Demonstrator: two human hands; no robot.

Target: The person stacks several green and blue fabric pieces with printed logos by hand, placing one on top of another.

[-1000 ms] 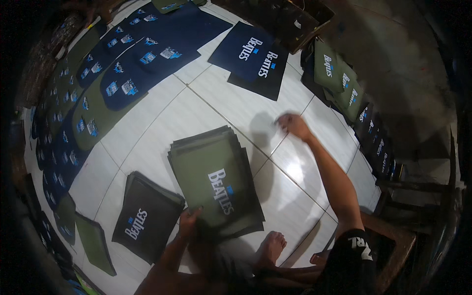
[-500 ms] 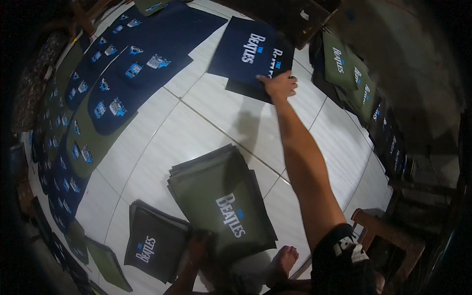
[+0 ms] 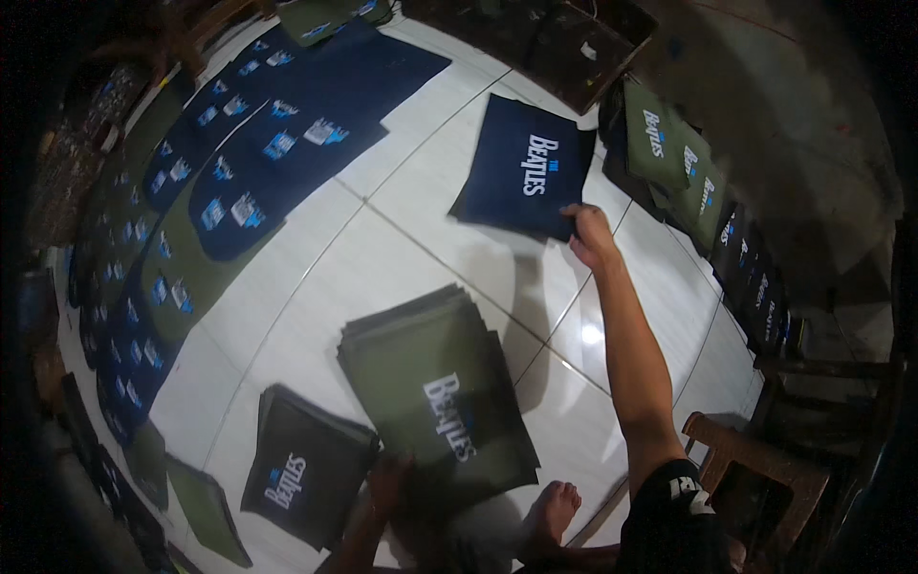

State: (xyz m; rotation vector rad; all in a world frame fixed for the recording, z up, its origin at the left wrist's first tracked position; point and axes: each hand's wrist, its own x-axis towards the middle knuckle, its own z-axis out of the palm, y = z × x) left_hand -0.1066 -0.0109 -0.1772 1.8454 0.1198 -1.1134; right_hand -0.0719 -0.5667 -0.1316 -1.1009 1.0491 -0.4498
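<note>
My right hand (image 3: 593, 234) grips the bottom right corner of navy printed sheets (image 3: 507, 167), slightly lifted at upper middle. My left hand (image 3: 390, 476), in shadow at bottom middle, holds the lower left corner of a thick stack of olive sheets (image 3: 421, 344) with white lettering and a blue mark; its fingers are partly hidden. A smaller pile of dark grey sheets (image 3: 325, 459), printed alike, lies left of that hand on the white tiled floor (image 3: 277, 344).
Navy and olive pieces (image 3: 210, 182) with small prints spread along the left. More printed piles (image 3: 674, 163) line the right edge, near a dark wooden box (image 3: 545, 43). A wooden chair (image 3: 765, 459) stands at lower right; my bare foot (image 3: 555, 512) is at bottom middle.
My right hand reached up to the navy sheets, took their corner and has drawn them down and to the right; they now overlap as one. My left hand remains at the olive stack.
</note>
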